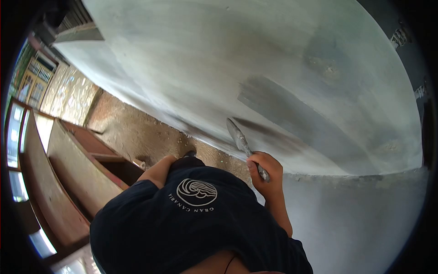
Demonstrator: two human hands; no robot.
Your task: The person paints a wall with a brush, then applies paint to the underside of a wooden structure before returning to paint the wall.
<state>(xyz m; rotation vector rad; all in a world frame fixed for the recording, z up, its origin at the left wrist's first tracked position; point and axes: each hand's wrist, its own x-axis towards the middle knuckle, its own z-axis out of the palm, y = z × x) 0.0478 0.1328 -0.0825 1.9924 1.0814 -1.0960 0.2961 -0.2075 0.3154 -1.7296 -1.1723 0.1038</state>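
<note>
My right hand (266,172) is wrapped round the handle of a trowel (236,133), its blade crusted with grey plaster and pointing up and to the left. The blade is close to the pale plastered wall (182,59), and a dark shadow falls on the wall beside it. Just above the trowel, a darker grey band of plaster (292,116) runs diagonally across the surface. Of my left arm (158,171) only a bent part shows at my side; the hand is hidden behind my body.
A dirt floor (132,130) runs along the foot of the wall. Wooden boards (77,160) and a window frame (18,132) stand at the left. Another grey wall (351,219) meets this one at the lower right. Rough spots (326,68) mark the plaster.
</note>
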